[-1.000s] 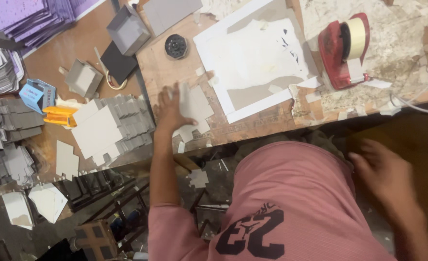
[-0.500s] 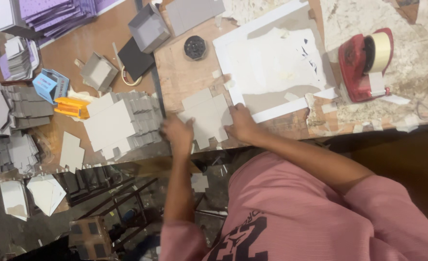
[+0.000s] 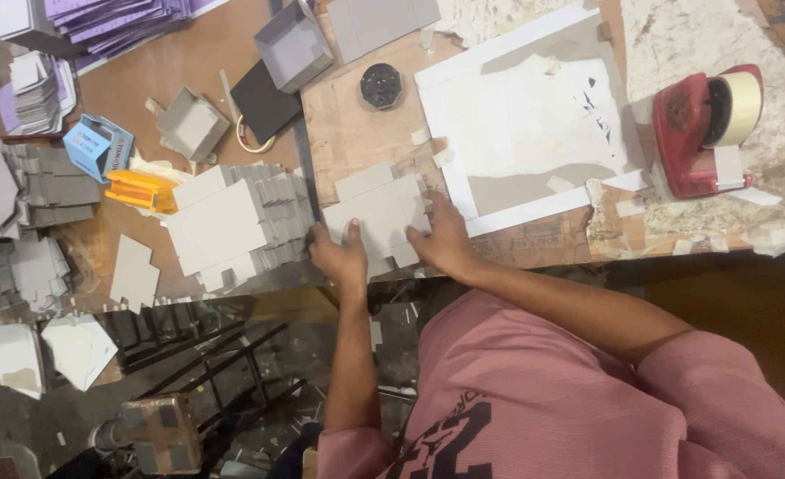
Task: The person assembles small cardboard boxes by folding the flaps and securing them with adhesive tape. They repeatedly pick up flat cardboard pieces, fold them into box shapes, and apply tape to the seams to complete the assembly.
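Observation:
A grey cross-shaped cardboard blank (image 3: 376, 213) lies flat on the brown board at the table's near edge. My left hand (image 3: 343, 255) presses on its lower left part with fingers spread. Flat on the blank's right flap rests my right hand (image 3: 443, 238). Both hands lie on the blank; neither lifts it. Just to the left stands a fanned stack of the same grey blanks (image 3: 233, 222).
A red tape dispenser (image 3: 701, 131) sits at the right, beside a white-framed work sheet (image 3: 534, 124). A round black lid (image 3: 381, 86), folded grey boxes (image 3: 293, 43), a blue carton (image 3: 98, 145), a yellow cutter (image 3: 140, 190) and purple sheets (image 3: 117, 18) lie further off.
My right hand came up from my lap onto the table. Both hands drew a grey blank toward the table edge and now press on it.

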